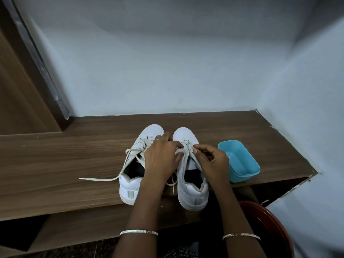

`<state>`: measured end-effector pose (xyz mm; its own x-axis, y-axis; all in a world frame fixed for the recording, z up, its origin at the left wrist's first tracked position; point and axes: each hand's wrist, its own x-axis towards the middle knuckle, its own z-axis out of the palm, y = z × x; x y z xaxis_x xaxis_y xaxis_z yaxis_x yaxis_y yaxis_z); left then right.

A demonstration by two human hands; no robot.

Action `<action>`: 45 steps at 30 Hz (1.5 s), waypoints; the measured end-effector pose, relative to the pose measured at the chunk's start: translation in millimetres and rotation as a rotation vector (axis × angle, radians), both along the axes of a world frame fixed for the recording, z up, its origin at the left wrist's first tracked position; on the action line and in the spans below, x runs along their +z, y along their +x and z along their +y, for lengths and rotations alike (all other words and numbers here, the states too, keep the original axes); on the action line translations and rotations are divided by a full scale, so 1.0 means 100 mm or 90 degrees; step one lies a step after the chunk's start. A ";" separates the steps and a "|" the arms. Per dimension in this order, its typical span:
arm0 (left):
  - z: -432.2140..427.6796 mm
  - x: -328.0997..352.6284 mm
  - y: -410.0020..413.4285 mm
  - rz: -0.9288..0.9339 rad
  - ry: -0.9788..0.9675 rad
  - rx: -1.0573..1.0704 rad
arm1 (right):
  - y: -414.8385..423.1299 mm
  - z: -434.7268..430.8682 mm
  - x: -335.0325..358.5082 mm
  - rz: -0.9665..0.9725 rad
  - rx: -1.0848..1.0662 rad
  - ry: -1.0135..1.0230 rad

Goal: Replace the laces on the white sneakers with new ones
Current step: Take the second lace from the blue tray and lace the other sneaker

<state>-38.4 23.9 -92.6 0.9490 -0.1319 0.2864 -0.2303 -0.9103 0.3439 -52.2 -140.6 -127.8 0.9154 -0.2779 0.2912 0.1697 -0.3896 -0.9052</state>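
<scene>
**A:** What takes up most of the view?

**B:** A brown wooden desk (74,155) set against a pale wall. Two white sneakers stand on it side by side.

**A:** Which way do they point?

**B:** Both toes point away from the person, toward the wall, and the heels are at the near edge. Their long axes run near to far and are almost parallel. The left sneaker (130,189) leans its toe a little to the right. The heel of the right sneaker (193,194) seems to stick out past the desk's edge.

**A:** Anything beside them?

**B:** A blue plastic tub (240,164) sits just to the right of the right sneaker, open side up.

**A:** And the hands?

**B:** Both are over the right sneaker's eyelets. The left grip (160,155) reaches across the gap between the shoes and pinches that shoe's lace (183,148). The right grip (212,161) pinches the same lace from the other side, with its fingers curled.

**A:** The other lace?

**B:** The loose lace (98,180) of the left sneaker trails leftward across the desk and lies flat.
</scene>
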 end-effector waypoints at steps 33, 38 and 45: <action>0.38 0.00 0.07 0.041 -0.102 -0.035 | 0.22 -0.08 -0.10 0.140 -0.014 0.058; 0.32 0.05 0.03 0.086 -0.102 -0.011 | 0.27 -0.04 -0.12 0.151 0.006 0.065; 0.19 -0.08 0.02 0.018 -0.092 0.013 | 0.24 -0.01 -0.09 0.167 0.083 0.053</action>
